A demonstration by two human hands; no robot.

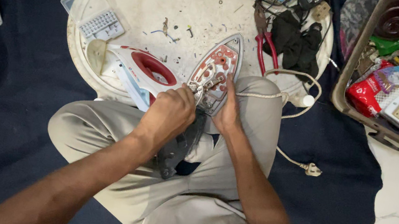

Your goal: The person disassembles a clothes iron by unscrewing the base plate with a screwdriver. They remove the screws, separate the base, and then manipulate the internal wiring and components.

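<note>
Both hands are gripping the iron soleplate (216, 73) at the tray's (137, 1) near edge: left hand (168, 114) closed, probably around a tool; right hand (227, 113) pinching its rim.

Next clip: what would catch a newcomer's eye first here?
Dead centre, both hands work on an opened iron base plate with red inner parts: the left hand at its near end, the right hand along its edge. Just left lies the iron's white and red housing, on a pale round tray.
</note>
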